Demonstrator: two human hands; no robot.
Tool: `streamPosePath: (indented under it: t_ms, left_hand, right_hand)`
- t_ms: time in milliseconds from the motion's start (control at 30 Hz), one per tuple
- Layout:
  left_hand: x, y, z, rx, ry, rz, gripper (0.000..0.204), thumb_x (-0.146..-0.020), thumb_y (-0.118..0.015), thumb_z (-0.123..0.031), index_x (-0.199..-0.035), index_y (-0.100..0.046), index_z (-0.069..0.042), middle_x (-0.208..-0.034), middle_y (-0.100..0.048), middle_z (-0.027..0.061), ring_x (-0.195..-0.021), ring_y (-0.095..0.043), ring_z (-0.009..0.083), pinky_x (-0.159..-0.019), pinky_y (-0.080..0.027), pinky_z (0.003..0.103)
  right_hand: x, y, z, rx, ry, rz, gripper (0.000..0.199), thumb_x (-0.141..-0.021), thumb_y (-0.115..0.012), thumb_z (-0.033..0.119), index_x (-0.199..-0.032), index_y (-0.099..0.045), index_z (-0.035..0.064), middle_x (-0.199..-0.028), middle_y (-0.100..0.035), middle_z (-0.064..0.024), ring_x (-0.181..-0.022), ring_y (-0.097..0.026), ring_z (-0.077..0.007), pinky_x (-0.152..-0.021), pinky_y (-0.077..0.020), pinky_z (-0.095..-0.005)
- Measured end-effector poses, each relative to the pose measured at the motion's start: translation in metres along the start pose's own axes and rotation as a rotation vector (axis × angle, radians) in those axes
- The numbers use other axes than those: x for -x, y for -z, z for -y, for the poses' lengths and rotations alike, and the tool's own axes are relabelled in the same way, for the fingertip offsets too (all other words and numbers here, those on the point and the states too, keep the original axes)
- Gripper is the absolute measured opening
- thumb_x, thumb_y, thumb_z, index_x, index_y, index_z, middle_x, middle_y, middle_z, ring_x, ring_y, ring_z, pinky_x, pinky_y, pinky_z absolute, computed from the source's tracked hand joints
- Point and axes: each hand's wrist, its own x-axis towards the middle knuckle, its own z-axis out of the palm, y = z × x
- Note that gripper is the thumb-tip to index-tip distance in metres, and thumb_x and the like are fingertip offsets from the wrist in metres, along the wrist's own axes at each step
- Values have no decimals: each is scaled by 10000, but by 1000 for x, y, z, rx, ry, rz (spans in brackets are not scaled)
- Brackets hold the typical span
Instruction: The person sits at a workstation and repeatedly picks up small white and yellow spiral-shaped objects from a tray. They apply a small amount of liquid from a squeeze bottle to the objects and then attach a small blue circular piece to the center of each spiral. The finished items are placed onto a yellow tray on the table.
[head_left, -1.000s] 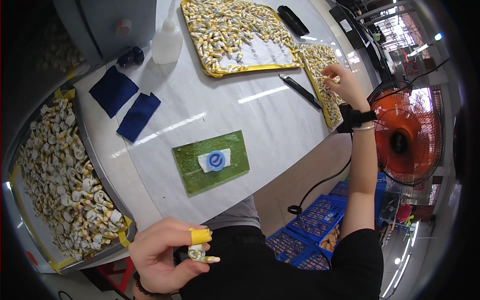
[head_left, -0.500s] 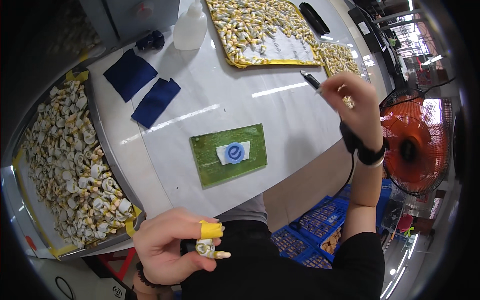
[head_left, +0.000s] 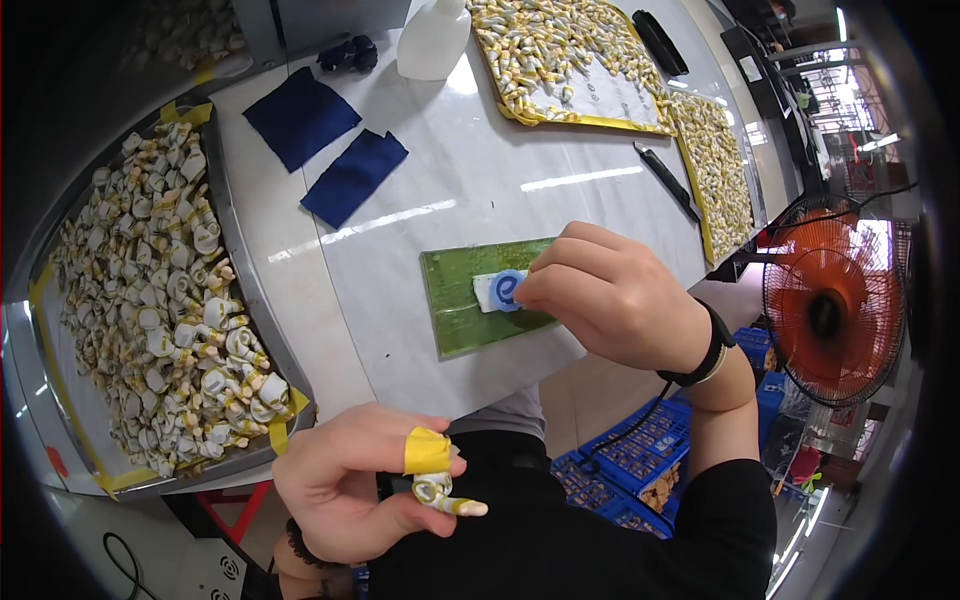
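My left hand pinches a small figurine between thumb and fingers, low in front of me. The figurine is white with yellow marks and has a pale, skin-toned tip pointing right. Yellow tape wraps one of that hand's fingertips. My right hand is closed in a pinch at the right edge of a round blue disc with a dark spiral. Under the disc lies a white pad on a green slab. The right fingertips are partly hidden.
A tray heaped with similar figurines stands at left. Yellow-edged trays of small pieces lie at the far side, with a black-handled knife near them. Blue cloths, a white bottle and an orange fan are around.
My right hand has let go of the knife, which now lies on the table, and has come down and left to the blue disc. My left hand keeps the figurine. The view has shifted slightly.
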Motion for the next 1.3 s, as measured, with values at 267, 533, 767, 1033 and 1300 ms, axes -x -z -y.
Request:
streamPosePath:
  t_ms: [267,533,767,1033,1300]
  left_hand:
    - [-5,-5,0,-223,-187,13,321,-628,-840,-118,-860,-664,16,-819,-684,103,-722,-661,214,-768,-536,392]
    - [-2,-7,5,-386,-261,43,315,-620,-840,-99,-867,-671,1,-843,-686,112,-729,-665,238,-733,-545,375]
    - [-1,-9,3,-487,-286,73,365,-633,-838,-229,-845,-621,-28,-819,-679,112,-735,-653,228,-747,-541,403]
    - [-4,-7,-3,-604,-334,152,319,-659,-824,-209,-842,-609,-60,-771,-670,87,-716,-646,209,-726,-542,396]
    - [-5,-8,-6,-552,-374,160,334,-584,-855,-123,-800,-620,-23,-731,-627,88,-682,-648,251,-700,-576,378]
  right_hand:
    - [0,5,9,43,5,-26,165,-657,-681,-37,-799,-624,26,-730,-574,-66,-656,-565,-219,-572,-474,-311]
    - [5,-4,58,-700,-2,-354,210,-678,-696,-86,-869,-667,-4,-793,-626,-93,-653,-608,-210,-547,-475,-282]
    - [4,-11,61,-681,27,-375,182,-676,-728,-52,-828,-648,10,-768,-627,-89,-619,-599,-203,-523,-477,-283]
    - [-4,-10,65,-687,28,-335,197,-650,-754,-37,-690,-577,38,-717,-630,-94,-575,-612,-215,-466,-478,-283]
    - [-5,-11,67,-727,40,-354,199,-620,-755,-39,-689,-582,32,-692,-623,-99,-552,-607,-225,-453,-475,-292]
